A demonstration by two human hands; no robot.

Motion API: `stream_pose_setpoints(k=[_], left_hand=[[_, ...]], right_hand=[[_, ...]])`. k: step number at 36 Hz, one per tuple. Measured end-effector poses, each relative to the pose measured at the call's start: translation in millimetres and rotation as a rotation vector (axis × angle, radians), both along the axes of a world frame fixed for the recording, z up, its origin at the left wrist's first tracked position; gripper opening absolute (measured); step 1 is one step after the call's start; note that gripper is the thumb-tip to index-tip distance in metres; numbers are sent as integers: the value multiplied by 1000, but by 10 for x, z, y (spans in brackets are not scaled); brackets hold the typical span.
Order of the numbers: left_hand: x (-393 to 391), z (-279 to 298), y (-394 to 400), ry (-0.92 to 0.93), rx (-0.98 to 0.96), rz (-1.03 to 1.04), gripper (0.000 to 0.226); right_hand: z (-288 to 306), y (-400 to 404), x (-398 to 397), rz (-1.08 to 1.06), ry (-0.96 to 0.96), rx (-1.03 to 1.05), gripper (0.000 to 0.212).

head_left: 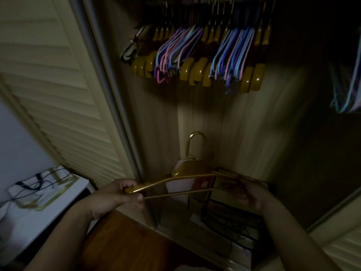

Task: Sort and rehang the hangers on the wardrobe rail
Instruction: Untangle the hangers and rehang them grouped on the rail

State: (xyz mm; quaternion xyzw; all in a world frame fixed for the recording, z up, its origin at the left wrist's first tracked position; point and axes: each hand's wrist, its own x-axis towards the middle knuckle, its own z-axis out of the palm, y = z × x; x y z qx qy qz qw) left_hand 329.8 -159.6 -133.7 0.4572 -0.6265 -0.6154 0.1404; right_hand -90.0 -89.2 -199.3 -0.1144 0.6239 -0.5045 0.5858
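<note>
Above the hanging hangers (197,55), the rail is lost in darkness at the frame's top. The right hand (248,194) blurs, hiding its grip.

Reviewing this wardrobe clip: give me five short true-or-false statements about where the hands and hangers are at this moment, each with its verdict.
1. Both hands hold one gold hanger. True: the left hand grips one end and the right hand the other.
2. The held hanger's hook is already over the rail. False: the hanger is held low, well below the hanging hangers.
3. Gold hangers and thin coloured hangers hang mixed in alternating groups. True.
4. The louvred door is to the right of the hanging hangers. False: it is on the left.
5. The left hand is empty. False: it grips the hanger's end.
</note>
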Motion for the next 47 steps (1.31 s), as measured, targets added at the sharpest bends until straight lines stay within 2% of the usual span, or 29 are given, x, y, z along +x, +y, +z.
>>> stream_pose_setpoints(k=[3, 5, 6, 9, 11, 15, 20, 24, 35, 39, 44, 47], left_hand=[[-75, 133, 2, 9, -4, 71, 32], [-126, 312, -33, -29, -69, 112, 34], [-159, 428, -58, -65, -112, 121, 33], [-237, 849, -185, -186, -225, 117, 26], [-290, 1141, -274, -256, -276, 107, 23], [-416, 1667, -385, -384, -267, 76, 20], [-486, 1952, -413, -371, -239, 111, 23], [-462, 2029, -404, -358, -278, 126, 28], [-256, 2150, -322, -352, -363, 195, 31], [-158, 2194, -327, -349, -346, 238, 29], [5, 2253, -367, -329, -367, 278, 25], [164, 2353, -433, -329, -376, 257, 25]], right_hand=[[189, -24, 118, 64, 343, 14, 31], [415, -66, 124, 28, 543, -41, 59], [553, -99, 115, 47, 628, -73, 59], [1084, -196, 138, 162, 836, -231, 29], [1489, -241, 229, 199, 902, -364, 13], [2223, -303, 474, 229, 1000, -650, 19], [2785, -341, 618, 265, 1177, -745, 19], [2912, -399, 586, 294, 1306, -729, 23], [2969, -613, 656, 272, 1441, -723, 23], [3009, -754, 840, 305, 1535, -724, 18], [3000, -1029, 1219, 444, 1643, -711, 11], [3045, -1310, 1402, 433, 1775, -703, 20]])
